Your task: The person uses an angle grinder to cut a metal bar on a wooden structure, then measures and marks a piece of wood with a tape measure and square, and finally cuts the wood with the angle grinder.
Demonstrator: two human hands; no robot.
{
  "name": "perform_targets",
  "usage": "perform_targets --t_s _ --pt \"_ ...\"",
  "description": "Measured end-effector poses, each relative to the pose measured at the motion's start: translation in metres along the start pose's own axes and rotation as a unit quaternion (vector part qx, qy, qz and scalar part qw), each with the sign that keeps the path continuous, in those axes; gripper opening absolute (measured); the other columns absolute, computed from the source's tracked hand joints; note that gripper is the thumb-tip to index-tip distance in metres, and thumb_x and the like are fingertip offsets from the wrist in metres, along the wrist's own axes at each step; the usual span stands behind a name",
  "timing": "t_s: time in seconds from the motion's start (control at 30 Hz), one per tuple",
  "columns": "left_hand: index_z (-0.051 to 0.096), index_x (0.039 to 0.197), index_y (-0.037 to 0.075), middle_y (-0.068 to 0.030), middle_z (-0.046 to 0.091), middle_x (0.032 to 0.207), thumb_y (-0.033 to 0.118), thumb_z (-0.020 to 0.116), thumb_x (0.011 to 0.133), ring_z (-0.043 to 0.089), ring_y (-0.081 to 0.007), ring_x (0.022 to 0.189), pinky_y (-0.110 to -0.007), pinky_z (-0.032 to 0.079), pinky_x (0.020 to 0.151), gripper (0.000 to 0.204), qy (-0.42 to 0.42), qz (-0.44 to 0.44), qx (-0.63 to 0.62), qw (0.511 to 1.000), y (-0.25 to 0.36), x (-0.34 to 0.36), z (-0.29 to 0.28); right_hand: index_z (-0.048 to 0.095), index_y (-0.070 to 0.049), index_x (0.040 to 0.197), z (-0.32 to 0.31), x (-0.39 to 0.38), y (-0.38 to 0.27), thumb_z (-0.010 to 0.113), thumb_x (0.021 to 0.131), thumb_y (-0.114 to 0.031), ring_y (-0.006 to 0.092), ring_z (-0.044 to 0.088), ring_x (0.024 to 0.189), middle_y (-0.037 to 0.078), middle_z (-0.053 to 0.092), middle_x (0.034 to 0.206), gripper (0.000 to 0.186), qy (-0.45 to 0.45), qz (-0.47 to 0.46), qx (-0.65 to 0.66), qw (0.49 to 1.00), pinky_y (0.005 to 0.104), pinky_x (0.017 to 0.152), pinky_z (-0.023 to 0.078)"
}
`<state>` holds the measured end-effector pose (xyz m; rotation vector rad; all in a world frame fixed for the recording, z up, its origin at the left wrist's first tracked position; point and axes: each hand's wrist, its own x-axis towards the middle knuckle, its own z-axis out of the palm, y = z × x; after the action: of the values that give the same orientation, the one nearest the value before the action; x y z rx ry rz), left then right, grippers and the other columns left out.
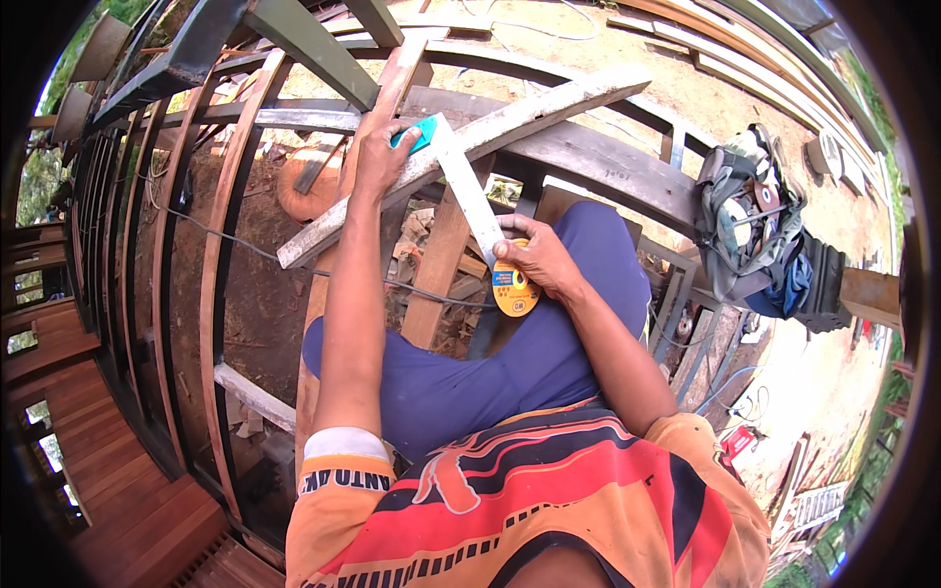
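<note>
My left hand (384, 155) grips the teal handle (420, 131) of a square with a long silver blade (461, 181), laid across a pale, weathered timber batten (578, 98). The batten lies diagonally over the frame. My right hand (534, 257), fingers bent around the blade's lower end, also grips a round orange disc (516, 299) with a hole, perhaps a cutting disc; its exact kind is unclear. A wooden joist (431, 314) and a thin dark cable (392, 284) pass below, near my bent legs in blue trousers.
Open floor framing of wooden joists (235, 176) and dark beams (323, 49) surrounds me over dirt and scraps. A backpack (735, 206) hangs at the right on a beam (608, 167). Wooden decking (78, 431) is lower left. Stacked planks (725, 29) lie at the upper right.
</note>
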<state>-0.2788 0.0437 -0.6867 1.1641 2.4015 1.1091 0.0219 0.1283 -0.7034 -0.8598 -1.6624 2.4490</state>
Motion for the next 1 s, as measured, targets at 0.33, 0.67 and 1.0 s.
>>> perform_targets --t_s 0.33,0.67,1.0 --pt "0.072 0.108 0.000 -0.0211 0.073 0.100 0.024 0.068 0.095 0.070 -0.0353 0.095 -0.042 0.053 0.085 0.027 0.029 0.069 -0.005 0.997 -0.006 -0.003 0.010 0.067 0.001 0.114 -0.019 -0.021 0.008 0.069 0.099 -0.021 0.0180 0.072 0.096 0.010 0.073 0.103 0.027 0.107 0.002 0.306 0.946 0.0332 0.087 0.060" --pt "0.069 0.102 -0.001 -0.0239 0.069 0.096 0.023 0.066 0.096 0.067 -0.0407 0.093 -0.047 0.051 0.083 0.025 0.032 0.083 0.000 0.996 -0.006 -0.001 0.009 0.040 0.003 0.115 0.006 0.063 -0.085 0.067 0.095 -0.010 0.0313 0.073 0.078 0.025 0.067 0.097 0.036 0.267 -0.209 -0.167 0.926 0.0399 0.062 0.061" --pt "0.066 0.100 -0.002 -0.0254 0.067 0.095 0.026 0.070 0.095 0.065 -0.0444 0.094 -0.050 0.049 0.082 0.028 0.043 0.084 0.015 0.995 -0.014 -0.002 0.009 0.048 -0.002 0.106 0.041 0.086 -0.085 0.072 0.088 -0.011 0.0484 0.068 0.084 0.028 0.068 0.088 0.032 0.230 -0.298 -0.449 0.810 0.0511 0.066 0.054"
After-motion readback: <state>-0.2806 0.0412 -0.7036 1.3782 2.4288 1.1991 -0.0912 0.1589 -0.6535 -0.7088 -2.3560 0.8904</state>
